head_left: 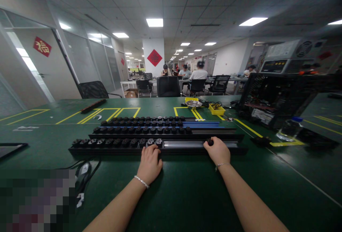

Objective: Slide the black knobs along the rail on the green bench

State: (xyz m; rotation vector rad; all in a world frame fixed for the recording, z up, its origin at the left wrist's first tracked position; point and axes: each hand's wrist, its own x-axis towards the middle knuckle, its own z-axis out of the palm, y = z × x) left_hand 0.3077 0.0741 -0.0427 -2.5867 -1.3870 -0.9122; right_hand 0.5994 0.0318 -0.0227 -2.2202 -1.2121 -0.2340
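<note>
Across the table in front of me lies a long black rail (187, 145) with a silvery channel. Black socket-like modules (117, 143) fill its left part in a row. My left hand (150, 163) rests at the rail's front edge by the last two modules, thumb apart and fingers slightly bent, holding nothing that I can see. Over the right part of the channel, my right hand (218, 151) pinches a small round black module (210, 142) between thumb and fingers. Whether that module touches the channel cannot be told.
Behind are more module rails (141, 130), one bluish. Farther back stand a metal bowl (193, 104) and a yellow bin (217, 110). An open computer case (272, 98) and a clear bottle (290, 129) are at right. Cables (84, 175) lie at left. People sit in the background.
</note>
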